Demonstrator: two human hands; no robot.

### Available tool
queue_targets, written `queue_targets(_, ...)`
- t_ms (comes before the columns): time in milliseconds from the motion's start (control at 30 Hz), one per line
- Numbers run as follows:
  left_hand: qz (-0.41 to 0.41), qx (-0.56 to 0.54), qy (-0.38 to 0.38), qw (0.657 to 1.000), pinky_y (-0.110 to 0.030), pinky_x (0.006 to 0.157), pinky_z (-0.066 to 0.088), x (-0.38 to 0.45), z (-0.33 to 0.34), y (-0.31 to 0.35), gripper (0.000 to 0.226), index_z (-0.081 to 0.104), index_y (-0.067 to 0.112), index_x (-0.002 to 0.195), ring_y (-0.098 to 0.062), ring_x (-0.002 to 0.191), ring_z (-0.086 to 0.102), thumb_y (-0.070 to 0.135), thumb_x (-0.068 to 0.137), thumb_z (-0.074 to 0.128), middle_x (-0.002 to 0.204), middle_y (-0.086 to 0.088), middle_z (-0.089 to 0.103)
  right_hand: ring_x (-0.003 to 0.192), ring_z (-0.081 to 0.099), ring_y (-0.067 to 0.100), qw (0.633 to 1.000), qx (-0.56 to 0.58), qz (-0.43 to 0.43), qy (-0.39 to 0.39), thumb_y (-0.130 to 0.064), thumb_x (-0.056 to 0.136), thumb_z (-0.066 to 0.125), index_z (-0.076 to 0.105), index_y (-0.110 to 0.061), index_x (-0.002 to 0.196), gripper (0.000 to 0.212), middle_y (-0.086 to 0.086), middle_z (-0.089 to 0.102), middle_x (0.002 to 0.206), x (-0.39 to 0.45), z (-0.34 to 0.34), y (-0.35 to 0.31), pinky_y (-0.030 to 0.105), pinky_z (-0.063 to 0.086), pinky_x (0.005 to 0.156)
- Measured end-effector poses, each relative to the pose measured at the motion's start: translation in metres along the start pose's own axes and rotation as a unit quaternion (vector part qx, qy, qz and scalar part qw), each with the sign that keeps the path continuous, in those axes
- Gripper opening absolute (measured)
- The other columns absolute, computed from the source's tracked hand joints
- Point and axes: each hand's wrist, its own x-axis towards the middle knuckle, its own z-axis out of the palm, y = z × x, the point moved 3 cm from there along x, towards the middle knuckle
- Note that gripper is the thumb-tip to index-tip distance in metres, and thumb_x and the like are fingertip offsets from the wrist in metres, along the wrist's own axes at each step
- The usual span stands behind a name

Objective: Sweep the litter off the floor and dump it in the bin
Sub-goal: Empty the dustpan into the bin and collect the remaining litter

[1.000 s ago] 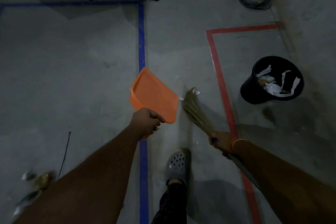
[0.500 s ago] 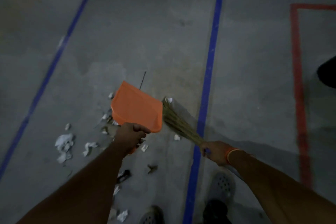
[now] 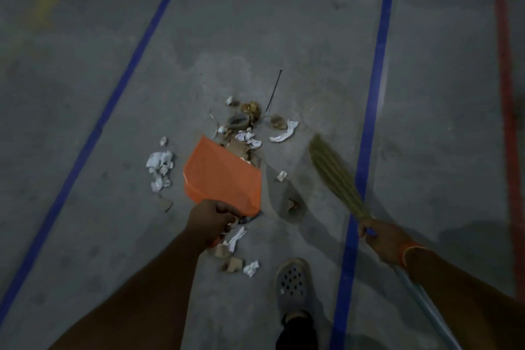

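Observation:
My left hand [image 3: 212, 221] grips the handle of an orange dustpan [image 3: 223, 177], held above the floor with its back towards me. My right hand [image 3: 382, 240] grips a straw broom [image 3: 335, 176] where the bristles meet the blue handle, the bristles pointing up-left. Litter [image 3: 250, 128] lies scattered on the grey floor beyond and around the dustpan: crumpled white paper [image 3: 160, 166] to its left, brown scraps, a thin black stick [image 3: 274, 91], and more bits [image 3: 240, 264] near my left wrist. The bin is out of view.
Two blue tape lines [image 3: 372, 111] run up the concrete floor on either side of the litter. A red tape line [image 3: 508, 111] stands at the right edge. My grey clog [image 3: 292, 284] is planted at the bottom centre.
The view has swung left, away from the black bin, which left the frame. The litter pile has come into full view, with the dustpan and broom carried over it.

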Motion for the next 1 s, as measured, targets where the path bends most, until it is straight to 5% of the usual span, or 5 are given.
queue_targets(200,0.044,0.007,-0.010,0.999,-0.022,0.044,0.041,-0.041,-0.022,-0.062,0.026,0.079,0.015,0.080,-0.017,0.045,0.055,-0.003,0.082,0.061,0.055,-0.007,0.066,0.069,0.058,0.015,0.998,-0.035,-0.025,-0.048,-0.015,0.092,0.053,0.055,-0.032,0.079,0.022,-0.003,0.058,0.085,-0.034,0.081,-0.041,0.020,0.044,0.063)
queue_targets(567,0.082,0.035,-0.044,0.995,-0.023,0.045,0.046,-0.129,-0.064,-0.123,0.023,0.078,0.008,0.084,-0.023,0.057,0.059,-0.006,0.084,0.059,0.080,-0.029,0.071,0.062,0.058,0.021,0.995,0.055,-0.041,0.071,-0.013,0.089,0.050,0.060,-0.025,0.089,0.015,0.011,0.063,0.087,-0.148,0.168,-0.146,0.025,0.048,0.047)
queue_targets(733,0.101,0.045,-0.039,0.993,-0.025,0.046,0.048,-0.128,-0.091,-0.140,0.022,0.078,0.008,0.083,-0.020,0.056,0.062,-0.004,0.085,0.060,0.082,-0.026,0.072,0.067,0.057,0.021,0.994,0.064,-0.024,0.089,-0.015,0.089,0.050,0.059,-0.024,0.092,0.013,0.010,0.062,0.086,-0.161,0.200,-0.165,0.028,0.048,0.062)
queue_targets(867,0.121,0.069,-0.050,0.989,-0.023,0.045,0.048,-0.136,-0.113,-0.154,0.022,0.079,0.010,0.082,-0.017,0.053,0.063,-0.003,0.084,0.062,0.082,-0.025,0.073,0.062,0.056,0.020,0.991,0.096,0.005,0.098,-0.014,0.091,0.051,0.060,-0.024,0.090,0.014,0.002,0.057,0.074,-0.180,0.223,-0.171,0.025,0.046,0.058)
queue_targets(1000,0.116,0.074,-0.068,0.988,-0.024,0.046,0.049,-0.143,-0.130,-0.170,0.022,0.079,0.011,0.082,-0.019,0.055,0.062,-0.004,0.084,0.062,0.082,-0.026,0.073,0.070,0.063,0.022,0.986,0.110,0.038,0.117,-0.014,0.091,0.052,0.059,-0.028,0.083,0.018,0.006,0.064,0.085,-0.204,0.243,-0.171,0.032,0.054,0.060)
